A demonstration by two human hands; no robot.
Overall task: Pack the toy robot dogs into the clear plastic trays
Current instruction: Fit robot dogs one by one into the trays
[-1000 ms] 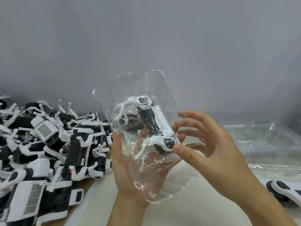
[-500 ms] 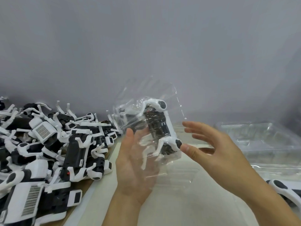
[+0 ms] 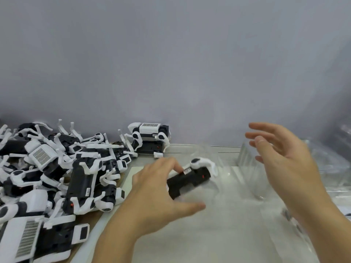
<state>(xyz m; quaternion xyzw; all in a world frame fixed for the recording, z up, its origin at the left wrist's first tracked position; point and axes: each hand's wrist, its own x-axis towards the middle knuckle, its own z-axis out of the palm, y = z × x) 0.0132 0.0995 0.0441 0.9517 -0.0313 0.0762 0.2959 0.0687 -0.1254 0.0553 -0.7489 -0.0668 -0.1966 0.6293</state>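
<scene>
I see my left hand (image 3: 159, 188) gripping a black-and-white toy robot dog (image 3: 190, 179) over the worktop (image 3: 209, 234); my right hand (image 3: 281, 158) hovers spread, beside a heap of dogs (image 3: 57, 177).

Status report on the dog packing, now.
Left hand grip on toy robot dog, low over the table. Right hand open, raised, holding nothing. Clear trays at right. Loose dog pile at left, not blocking.

A packing workbench: heaped toy robot dogs (image 3: 57, 177) (dozens), stacked clear trays (image 3: 330, 164), bare grey wall (image 3: 171, 63).
</scene>
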